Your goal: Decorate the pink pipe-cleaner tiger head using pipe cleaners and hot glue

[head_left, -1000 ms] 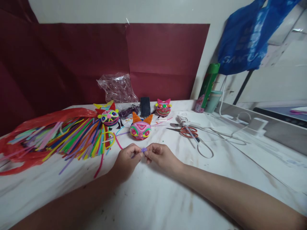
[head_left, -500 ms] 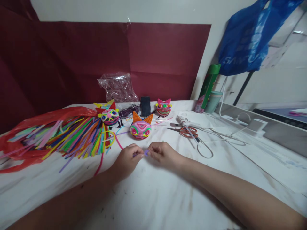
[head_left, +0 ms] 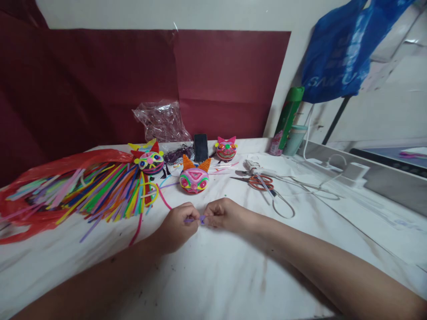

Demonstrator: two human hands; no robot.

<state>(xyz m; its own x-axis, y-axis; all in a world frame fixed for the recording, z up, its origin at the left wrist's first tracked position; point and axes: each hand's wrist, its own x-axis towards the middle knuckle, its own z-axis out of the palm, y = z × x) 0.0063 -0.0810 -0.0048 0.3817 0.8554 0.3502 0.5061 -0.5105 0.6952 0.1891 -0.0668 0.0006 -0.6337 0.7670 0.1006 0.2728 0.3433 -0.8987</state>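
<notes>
Between my two hands is a small purple pipe cleaner [head_left: 202, 219], coiled at one end. My left hand [head_left: 180, 226] is closed and pinches its straight part. The fingertips of my right hand [head_left: 223, 214] are closed on the coiled end. Just beyond my hands sits a round animal head [head_left: 194, 178] made of colourful pipe cleaners, with orange ears and pink eyes. Behind it stands a similar head [head_left: 226, 149] with pink ears, and another head [head_left: 150, 161] with red and yellow ears is to the left.
Many loose pipe cleaners [head_left: 103, 191] lie on a red plastic bag [head_left: 83, 156] at the left. Orange-handled scissors [head_left: 262, 182], a glue gun [head_left: 255, 168] and a cable [head_left: 313, 189] lie to the right. A phone [head_left: 200, 148] leans at the back beside a clear bag [head_left: 163, 122].
The purple coil, seen as a flat disc before, now shows edge-on, with more of the purple strip visible at my left fingers. The view has shifted slightly.
</notes>
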